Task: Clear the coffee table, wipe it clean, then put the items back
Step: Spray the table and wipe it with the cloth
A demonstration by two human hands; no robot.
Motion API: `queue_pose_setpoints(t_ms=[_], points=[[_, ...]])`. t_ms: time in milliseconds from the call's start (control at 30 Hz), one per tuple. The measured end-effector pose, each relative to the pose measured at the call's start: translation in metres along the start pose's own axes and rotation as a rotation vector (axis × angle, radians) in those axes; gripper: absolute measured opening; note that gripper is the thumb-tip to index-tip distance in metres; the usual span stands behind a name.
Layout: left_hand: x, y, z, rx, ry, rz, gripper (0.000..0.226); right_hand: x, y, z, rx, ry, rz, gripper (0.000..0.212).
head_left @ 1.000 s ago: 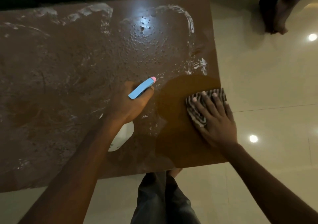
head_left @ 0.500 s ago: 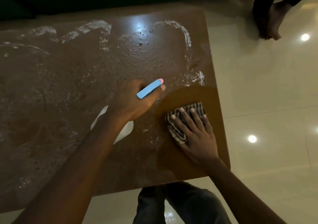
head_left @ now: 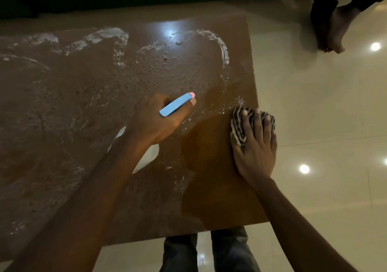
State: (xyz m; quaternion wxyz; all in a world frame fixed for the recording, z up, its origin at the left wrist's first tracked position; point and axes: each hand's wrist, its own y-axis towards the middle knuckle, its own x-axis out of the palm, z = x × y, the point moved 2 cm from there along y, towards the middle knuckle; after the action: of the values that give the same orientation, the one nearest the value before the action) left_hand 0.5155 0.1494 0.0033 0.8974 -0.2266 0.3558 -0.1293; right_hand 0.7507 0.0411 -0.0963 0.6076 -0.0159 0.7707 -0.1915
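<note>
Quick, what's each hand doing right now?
Left hand: grips the spray bottle.
Right hand: open, straight fingers pressing the striped cloth on the table.

We see the brown coffee table [head_left: 83, 125] streaked with white foam [head_left: 224, 50]; a striped cloth [head_left: 238, 129] lies at its right edge, beside a darker wiped patch [head_left: 209, 156].
</note>
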Motion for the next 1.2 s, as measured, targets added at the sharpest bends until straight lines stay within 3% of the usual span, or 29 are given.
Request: queue_pose_setpoints(t_ms=[233,367,500,633,800,867,967,1033,1200], points=[[-0.009,0.003,-0.002,0.02,-0.193,0.133,0.047,-0.014,0.096,-0.066,-0.061,-0.011,0.048,0.069],[-0.013,0.003,0.0,0.056,-0.223,0.15,0.057,0.002,0.071,-0.096,-0.436,-0.094,-0.037,0.068],[-0.016,0.003,-0.001,-0.001,-0.208,0.147,0.056,0.007,0.025,-0.049,-0.684,-0.193,-0.129,0.07],[-0.017,0.009,-0.003,-0.028,-0.21,0.116,0.053,-0.013,0.05,-0.002,-0.491,-0.19,-0.11,0.067],[-0.018,0.016,-0.001,-0.069,-0.175,0.143,0.052,-0.024,0.107,-0.051,-0.129,-0.066,0.016,0.068],[-0.017,0.02,0.002,-0.075,-0.162,0.158,0.053,-0.017,0.106,-0.078,-0.185,-0.073,0.013,0.068],[-0.018,0.027,0.009,-0.038,-0.153,0.172,0.058,-0.004,0.076,-0.09,-0.496,-0.132,-0.076,0.068],[-0.018,0.033,0.015,-0.019,-0.133,0.164,0.057,-0.002,0.062,-0.072,-0.605,-0.163,-0.124,0.068],[-0.016,0.054,0.027,0.007,-0.099,0.111,0.053,-0.013,0.064,-0.014,-0.476,-0.159,-0.093,0.068]])
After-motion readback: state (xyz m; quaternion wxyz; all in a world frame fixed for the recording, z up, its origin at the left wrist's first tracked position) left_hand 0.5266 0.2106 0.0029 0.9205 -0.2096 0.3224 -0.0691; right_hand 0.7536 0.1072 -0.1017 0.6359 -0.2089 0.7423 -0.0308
